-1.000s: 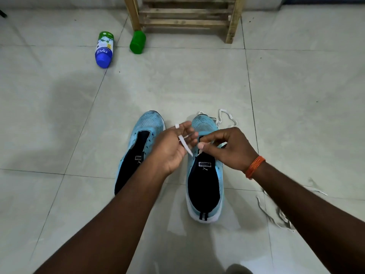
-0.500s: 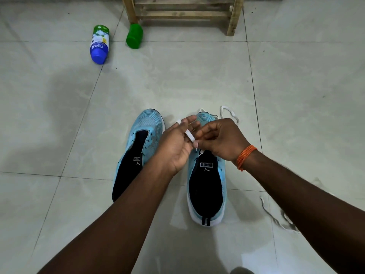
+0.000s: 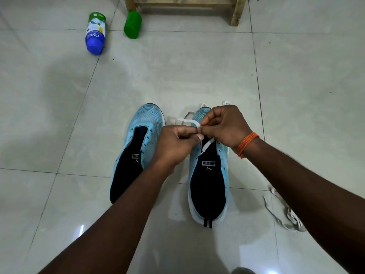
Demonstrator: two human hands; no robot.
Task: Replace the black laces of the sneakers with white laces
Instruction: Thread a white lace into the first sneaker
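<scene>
The white lace (image 3: 206, 144) is at the sneaker on the right (image 3: 209, 180). It comes up from the holes beside the black tongue to the fingers. Then it bends off to the left and loops down to the floor by the toe.

Both hands pinch the lace at one spot, just above the front of this shoe. The left hand (image 3: 175, 143) has its fingers curled in, with the thumb pressed on the lace. The right hand (image 3: 227, 125) holds the lace between its thumb and fingertips. The hands hide the front holes.

This sneaker runs long from near to far. Its heel is by the person and its toe points away. The other sneaker (image 3: 136, 155) lies just beside it on the left, toe away too, leaning a little to the right. The left arm crosses over part of it.

An orange thread band (image 3: 247, 142) is on the right wrist. A second pale lace (image 3: 286, 216) lies on the floor tiles (image 3: 197, 76) to the right, partly under the right arm. Far off, a blue and white bottle (image 3: 95, 34) lies on its side near a green bottle (image 3: 132, 24) and a wooden frame (image 3: 236, 15).
</scene>
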